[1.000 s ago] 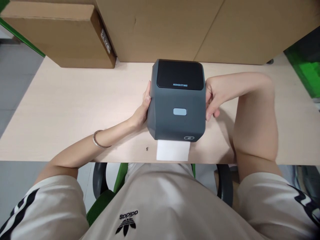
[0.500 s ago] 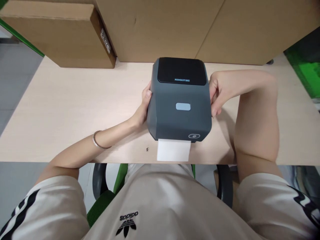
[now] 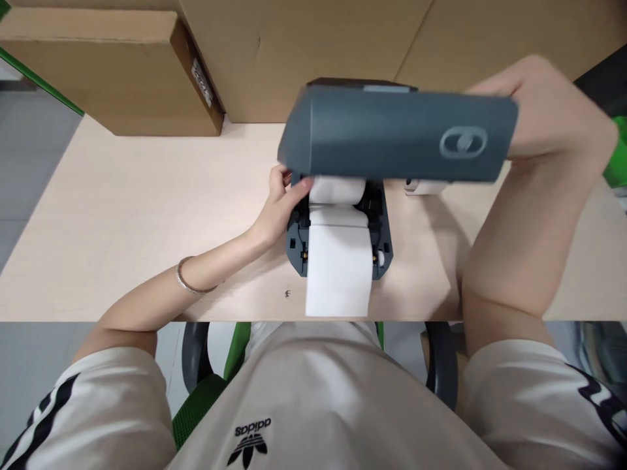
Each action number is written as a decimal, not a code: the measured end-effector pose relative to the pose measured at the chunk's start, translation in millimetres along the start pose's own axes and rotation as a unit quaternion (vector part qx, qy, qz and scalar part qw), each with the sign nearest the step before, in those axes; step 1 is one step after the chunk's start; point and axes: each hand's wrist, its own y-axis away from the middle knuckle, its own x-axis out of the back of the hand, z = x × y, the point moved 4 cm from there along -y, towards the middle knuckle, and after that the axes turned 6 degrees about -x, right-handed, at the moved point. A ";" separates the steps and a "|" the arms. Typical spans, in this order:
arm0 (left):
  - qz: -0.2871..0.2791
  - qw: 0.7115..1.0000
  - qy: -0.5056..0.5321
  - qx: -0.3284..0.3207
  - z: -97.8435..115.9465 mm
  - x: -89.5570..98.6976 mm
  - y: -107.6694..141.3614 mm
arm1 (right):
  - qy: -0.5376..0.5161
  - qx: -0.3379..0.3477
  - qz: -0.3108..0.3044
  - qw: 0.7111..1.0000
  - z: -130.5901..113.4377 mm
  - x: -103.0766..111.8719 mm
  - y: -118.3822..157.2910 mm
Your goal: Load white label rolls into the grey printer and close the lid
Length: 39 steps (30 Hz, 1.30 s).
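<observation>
A dark grey label printer (image 3: 297,251) stands on the desk with its cover (image 3: 392,134) lifted, showing the inside. My left hand (image 3: 281,205) grips the left edge of the printer's base, its thumb lying over the rim by the paper. At the cover's right end, my right hand (image 3: 526,121) holds it up; the fingers are mostly hidden behind it. Inside sits a white paper roll (image 3: 337,190), partly covered from above. From it a white paper strip (image 3: 339,267) runs out over the front towards me.
A small white object (image 3: 426,187) lies right of the printer, half hidden under the raised cover. A cardboard box (image 3: 108,85) stands at the back left of the pale desk (image 3: 196,209), with a large cardboard panel (image 3: 294,46) behind. The desk's front edge is close to my body.
The printer's cover has swung up and back with my right hand, which rose from the printer's right side. The paper roll and strip inside have come into view. My left hand stays beside the printer.
</observation>
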 end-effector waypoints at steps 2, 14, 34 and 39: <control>-0.018 0.999 -0.014 0.032 -7.7 6.7 1.6 | -0.065 0.057 0.078 0.993 4.8 1.3 -5.7; -0.040 0.993 -0.109 0.013 -18.8 26.1 -1.6 | -0.084 0.045 0.253 0.963 19.0 -23.6 -41.8; -0.017 0.995 -0.093 -0.028 -15.1 27.1 -6.4 | 0.371 0.068 0.107 0.920 -30.8 -91.2 -27.0; -0.021 0.995 -0.088 -0.035 -17.0 25.1 -5.2 | 0.348 0.081 -0.068 0.931 -10.2 -119.9 -32.7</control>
